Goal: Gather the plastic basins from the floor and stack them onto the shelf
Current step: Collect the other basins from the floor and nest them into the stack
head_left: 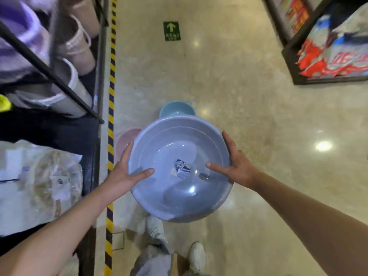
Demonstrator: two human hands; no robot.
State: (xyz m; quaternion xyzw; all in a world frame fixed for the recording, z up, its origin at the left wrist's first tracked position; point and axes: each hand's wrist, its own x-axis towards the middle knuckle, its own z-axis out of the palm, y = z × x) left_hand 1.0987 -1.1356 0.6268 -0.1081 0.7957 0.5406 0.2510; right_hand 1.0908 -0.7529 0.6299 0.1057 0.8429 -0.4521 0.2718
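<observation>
Basin-holding falls to both hands: a large grey-blue basin [180, 168] is clasped between them, open side up, above the floor [249, 96]. The left hand [121, 174] has its fingers [127, 154] spread wide along the outside of the left rim, and its thumb [143, 173] lies inside the bowl. The right hand [237, 166] mirrors it, with fingers stretched up the outer right rim and the thumb [214, 166] pressed flat on the inner wall. A small label [182, 169] sits at the bottom of the bowl.

Beyond the far rim, a light blue basin [177, 109] rests on the floor, and a pink basin [124, 141] shows past the left rim, near the striped tape [111, 92]. That black-and-yellow tape runs along the foot of the shelf [59, 76] at left, which holds pale buckets [77, 46]. Below the held basin, a white shoe [197, 255] stands on the floor.
</observation>
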